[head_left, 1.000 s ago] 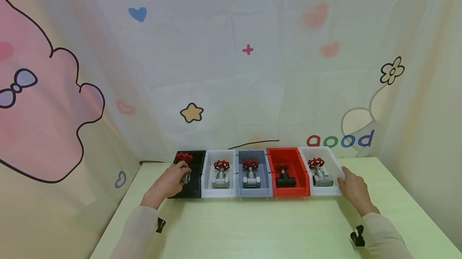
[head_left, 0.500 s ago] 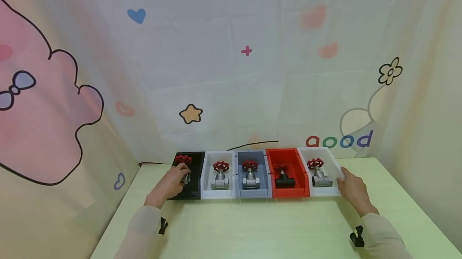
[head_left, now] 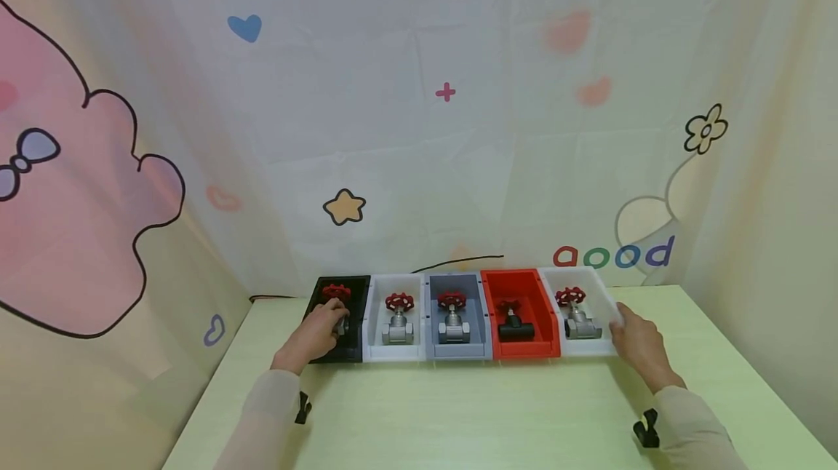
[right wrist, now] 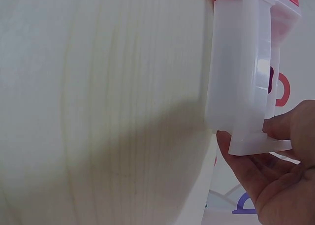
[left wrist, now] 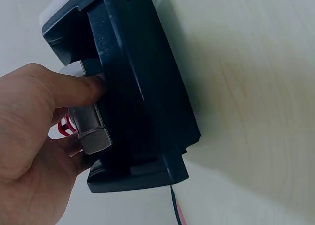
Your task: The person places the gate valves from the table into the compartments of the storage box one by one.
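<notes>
My left hand (head_left: 313,332) grips the metal body of a gate valve (left wrist: 88,124) with a red handwheel (head_left: 337,291), inside the black bin (left wrist: 152,92) at the row's left end. In the left wrist view the thumb lies across the valve's body, with fingers around the far side. At the right end, my right hand (head_left: 641,343) pinches the side wall of a translucent white bin (right wrist: 238,72), thumb inside and fingers outside. That bin holds a silver gate valve (head_left: 581,326) with a red handwheel, leaning slightly left.
Between them stand a white bin (head_left: 393,355), a grey bin (head_left: 458,353) and a red bin (head_left: 527,350). The first two hold silver valves; the red one holds a black-bodied valve (head_left: 516,329). A pale wooden table (head_left: 458,412) extends in front, with a printed curtain (head_left: 393,128) behind.
My left hand has shifted right with the valve inside the black bin, and the handwheel now sits nearer the bin's middle. The right hand keeps its hold on the white bin.
</notes>
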Motion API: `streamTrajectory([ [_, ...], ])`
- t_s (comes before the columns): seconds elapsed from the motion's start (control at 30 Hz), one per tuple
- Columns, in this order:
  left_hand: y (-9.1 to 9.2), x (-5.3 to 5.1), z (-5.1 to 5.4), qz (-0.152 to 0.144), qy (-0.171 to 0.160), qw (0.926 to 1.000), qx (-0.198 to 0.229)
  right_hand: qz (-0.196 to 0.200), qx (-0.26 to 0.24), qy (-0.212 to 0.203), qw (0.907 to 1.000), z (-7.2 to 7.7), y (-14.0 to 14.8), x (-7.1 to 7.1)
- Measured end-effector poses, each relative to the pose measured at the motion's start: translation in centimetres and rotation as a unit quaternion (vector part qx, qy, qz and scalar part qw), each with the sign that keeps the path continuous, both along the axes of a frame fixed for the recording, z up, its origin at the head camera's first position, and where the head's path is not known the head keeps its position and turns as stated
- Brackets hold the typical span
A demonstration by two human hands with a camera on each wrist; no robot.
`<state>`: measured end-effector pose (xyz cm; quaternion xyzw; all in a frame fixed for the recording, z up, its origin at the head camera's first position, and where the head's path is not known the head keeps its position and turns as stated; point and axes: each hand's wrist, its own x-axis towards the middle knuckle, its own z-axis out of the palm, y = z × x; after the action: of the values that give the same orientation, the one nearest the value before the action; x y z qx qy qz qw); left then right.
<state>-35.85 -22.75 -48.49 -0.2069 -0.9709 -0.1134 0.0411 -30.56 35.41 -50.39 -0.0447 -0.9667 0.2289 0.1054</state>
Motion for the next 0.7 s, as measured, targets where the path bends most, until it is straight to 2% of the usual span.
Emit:
streamTrajectory([
  [0.27, 0.4, -0.7, -0.7, 0.003, -0.009, 1.0, -0.003, 0.004, 0.004, 0.009, 0.9999, -0.2, 0.1, -0.1],
  [0.47, 0.5, -1.1, -1.4, 0.021, -0.033, 0.9992, -0.003, 0.004, 0.005, 0.012, 0.9999, -0.3, 0.1, -0.1],
  [0.7, 0.7, -1.2, -1.6, 0.023, -0.036, 0.9991, 0.008, 0.002, 0.004, 0.008, 1.0, -0.1, 0.1, -0.2],
])
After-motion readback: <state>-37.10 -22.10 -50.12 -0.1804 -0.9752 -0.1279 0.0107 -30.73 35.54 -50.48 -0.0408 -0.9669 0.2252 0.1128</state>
